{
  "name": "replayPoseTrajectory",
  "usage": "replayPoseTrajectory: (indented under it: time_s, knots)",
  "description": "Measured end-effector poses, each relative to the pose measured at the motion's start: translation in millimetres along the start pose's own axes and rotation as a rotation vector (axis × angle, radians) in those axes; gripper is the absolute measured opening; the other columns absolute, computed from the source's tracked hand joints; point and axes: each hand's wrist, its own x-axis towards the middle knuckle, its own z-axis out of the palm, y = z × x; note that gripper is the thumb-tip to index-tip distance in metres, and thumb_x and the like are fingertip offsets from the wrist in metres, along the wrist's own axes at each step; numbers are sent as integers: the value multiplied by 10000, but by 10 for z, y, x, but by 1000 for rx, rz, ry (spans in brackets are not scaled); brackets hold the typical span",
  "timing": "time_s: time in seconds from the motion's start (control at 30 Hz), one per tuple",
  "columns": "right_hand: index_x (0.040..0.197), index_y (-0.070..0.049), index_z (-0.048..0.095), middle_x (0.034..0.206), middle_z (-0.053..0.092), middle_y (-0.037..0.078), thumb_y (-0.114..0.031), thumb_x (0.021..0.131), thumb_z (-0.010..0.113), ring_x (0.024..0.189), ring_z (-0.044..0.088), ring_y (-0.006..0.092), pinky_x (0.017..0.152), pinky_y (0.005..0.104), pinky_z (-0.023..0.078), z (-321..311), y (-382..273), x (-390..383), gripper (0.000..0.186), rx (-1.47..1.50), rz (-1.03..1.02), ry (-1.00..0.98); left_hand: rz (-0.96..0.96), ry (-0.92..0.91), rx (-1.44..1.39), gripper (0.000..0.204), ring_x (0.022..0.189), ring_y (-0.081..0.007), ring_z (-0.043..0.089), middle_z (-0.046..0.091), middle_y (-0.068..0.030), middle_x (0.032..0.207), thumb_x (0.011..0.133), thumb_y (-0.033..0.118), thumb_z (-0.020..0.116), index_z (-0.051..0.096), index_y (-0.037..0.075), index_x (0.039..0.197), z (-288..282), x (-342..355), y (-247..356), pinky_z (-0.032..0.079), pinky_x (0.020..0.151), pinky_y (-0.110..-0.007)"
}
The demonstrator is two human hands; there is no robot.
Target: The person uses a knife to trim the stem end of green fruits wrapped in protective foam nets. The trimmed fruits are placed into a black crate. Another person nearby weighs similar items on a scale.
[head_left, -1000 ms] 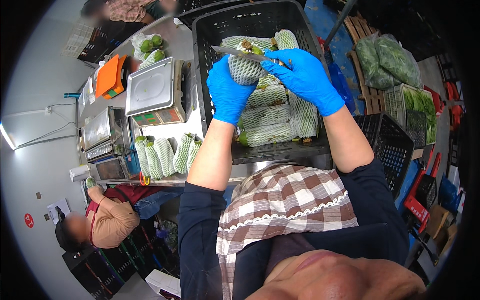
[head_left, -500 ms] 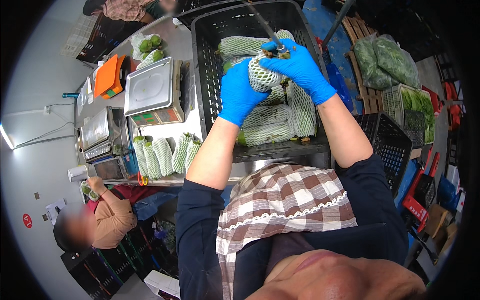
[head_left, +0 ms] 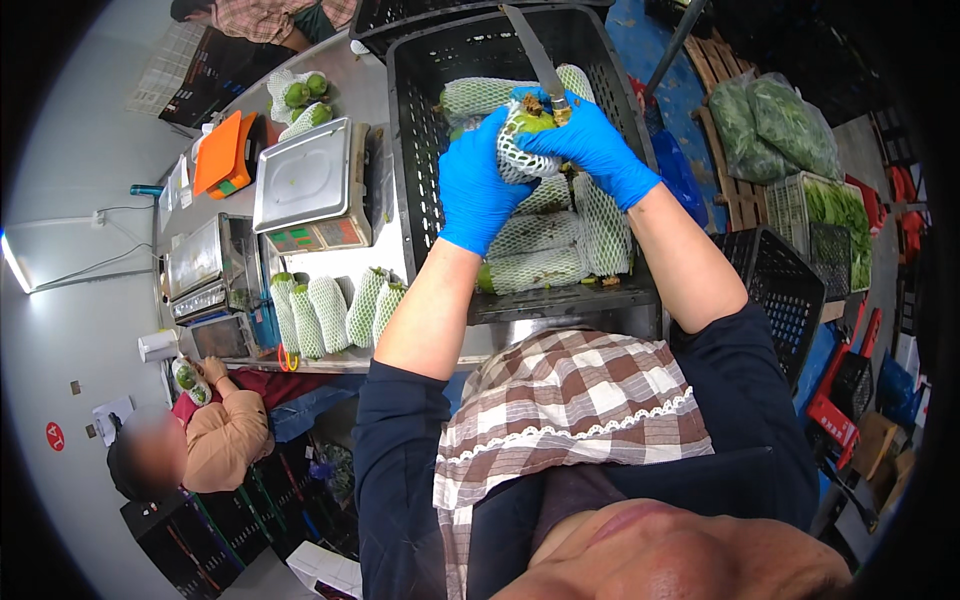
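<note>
My left hand (head_left: 472, 192) in a blue glove is closed round a stout green vegetable (head_left: 538, 122) partly covered by a white foam net. Its bare green end, with brown bits on it, faces up. A knife (head_left: 541, 62) is gripped in my right hand (head_left: 608, 160), also blue-gloved, its blade pointing away from me and its handle near the vegetable's end. That hand's fingers touch the net. Both hands are above a black crate (head_left: 425, 250) holding several long netted vegetables (head_left: 535, 268).
Left of the crate, a metal table carries a weighing scale (head_left: 312, 185), an orange device (head_left: 224, 155) and several netted vegetables (head_left: 328, 312). A co-worker (head_left: 225, 435) at lower left holds a netted vegetable. Bagged greens (head_left: 775, 120) and another black crate (head_left: 770, 280) are at right.
The foam net has slid down, baring the vegetable's green end. My right hand and the knife have shifted slightly, with more of the flat blade showing. The co-worker's netted vegetable shows more fully.
</note>
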Motion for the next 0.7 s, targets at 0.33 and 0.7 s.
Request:
replayPoseTrajectory:
  time_s: [0.33,0.7]
  knots:
    - [1346,-42,544,1216,642,190,-469,912,664,1167,609,270,995,384,481,74,28,-60,620,-419,-235,124,-243,81,-52,494,831,-327,685,696,-139,915,579,257,906,687,92,990,-64,27,-13,547,726,-416]
    - [1133,-140,729,868,716,130,-546,919,599,792,690,286,724,375,538,-26,-144,-148,477,-806,-302,148,-191,163,178,719,923,-322,675,692,-155,1002,550,283,929,615,60,1157,-1,-25,-213,547,807,-411]
